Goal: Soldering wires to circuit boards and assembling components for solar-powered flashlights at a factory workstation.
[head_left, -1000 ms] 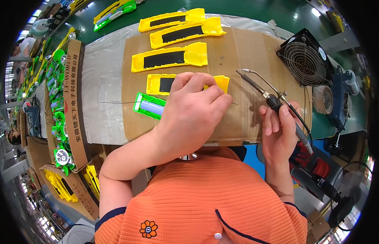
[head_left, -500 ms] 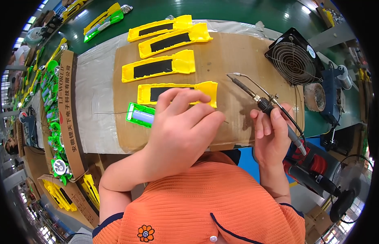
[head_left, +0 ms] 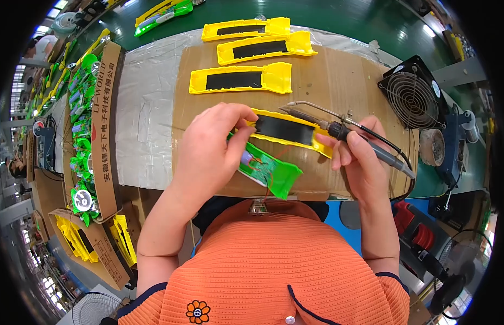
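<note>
My left hand (head_left: 208, 149) is closed at the left end of a green plastic housing (head_left: 284, 179), which is slightly blurred. Inside it are a green circuit board (head_left: 260, 167), thin red wires and part of a purple-blue battery cell (head_left: 246, 157). A silver lamp cup (head_left: 258, 206) hangs below it at the table's front edge. Just behind lies a tilted yellow shell (head_left: 311, 142) with a black pad (head_left: 284, 129); my left fingertips overlap its left end. My right hand (head_left: 365, 162) grips a soldering iron (head_left: 338, 130) with a thin metal tube alongside, its tip over the shell.
Several yellow shells (head_left: 276, 78) lie farther back on the brown cardboard (head_left: 338, 81). A carton (head_left: 107, 130) of green housings stands at left. A black fan (head_left: 411, 95), a tape roll (head_left: 432, 147) and a blue unit (head_left: 452, 143) stand at right.
The green housing has come right and turned, with its board and wires now showing. The nearest yellow shell has shifted right and tilted. The iron tip has moved left, over the shell.
</note>
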A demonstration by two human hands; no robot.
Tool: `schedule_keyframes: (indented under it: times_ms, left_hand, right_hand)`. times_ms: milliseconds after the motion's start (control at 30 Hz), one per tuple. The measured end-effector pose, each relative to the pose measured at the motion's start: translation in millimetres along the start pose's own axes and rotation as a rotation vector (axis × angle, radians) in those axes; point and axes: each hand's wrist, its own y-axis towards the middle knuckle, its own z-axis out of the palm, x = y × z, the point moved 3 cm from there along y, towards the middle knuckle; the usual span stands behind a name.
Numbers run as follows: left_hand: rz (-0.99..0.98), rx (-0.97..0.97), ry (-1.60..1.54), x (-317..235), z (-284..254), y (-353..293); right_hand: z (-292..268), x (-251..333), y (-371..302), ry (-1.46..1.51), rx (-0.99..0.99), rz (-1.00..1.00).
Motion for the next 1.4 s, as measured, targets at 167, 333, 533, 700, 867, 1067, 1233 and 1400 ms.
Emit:
schedule_keyframes:
  times_ms: [167, 333, 533, 700, 867, 1067, 1233, 1400]
  left_hand:
    - [0.142, 0.253, -0.043, -6, 10, 16]
    - [0.264, 0.378, 0.084, -10, 11, 33]
    - [0.285, 0.484, 0.205, -9, 15, 41]
    - [0.279, 0.530, 0.216, -6, 16, 44]
    - [0.275, 0.527, 0.194, -2, 16, 44]
    - [0.278, 0.526, 0.232, -5, 16, 43]
    - [0.261, 0.515, 0.187, -3, 17, 43]
    - [0.267, 0.506, 0.185, -5, 16, 43]
  right_hand:
    - [-16, 14, -6, -0.129, -0.032, 0.096]
    - [-14, 16, -7, -0.189, 0.013, 0.137]
    - [-6, 14, -4, -0.210, -0.026, 0.190]
    - [-1, 15, -4, -0.345, -0.031, 0.225]
    - [1, 14, -3, -0.328, -0.053, 0.239]
    - [2, 13, -3, -0.358, -0.043, 0.249]
    - [-2, 14, -3, -0.316, -0.012, 0.274]
    - [0, 15, -3, -0.327, -0.028, 0.284]
